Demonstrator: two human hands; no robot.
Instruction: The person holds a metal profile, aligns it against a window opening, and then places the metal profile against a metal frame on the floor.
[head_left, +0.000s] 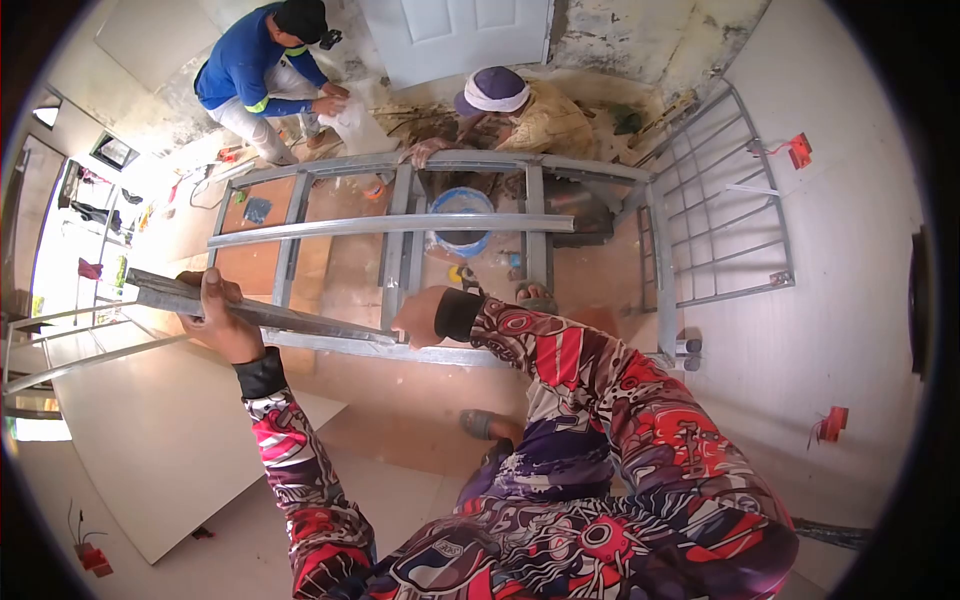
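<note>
Studs in the head view number two: one held (300, 318), the other loose (350, 228) and lying across the metal frame (480, 356). Whether the held stud is one piece or several nested ones, I cannot tell. The frame has three crosspieces between its ends, the middle one looking doubled.

Two bare hands reach forward. The left arm extends up and forward, and the left hand (222, 325) is closed around the held stud, thumb raised against its side. The right arm bends across toward the frame's near rail; the right hand (424, 316) is at the stud's other end, its fingers pointing left. How tightly they close there is unclear.

The held stud runs from just beyond the left hand, slanting down to the right hand, its lower end by the near rail. The loose stud lies farther out, beyond both hands.

Two other people crouch beyond the frame: one in blue (245, 75), one in a cap (545, 115) with a hand on the far rail. One blue bucket (487, 207) and two sandalled feet (482, 425) also show. Two red boxes (800, 151) are on the right wall, beside one metal grille (730, 215).
</note>
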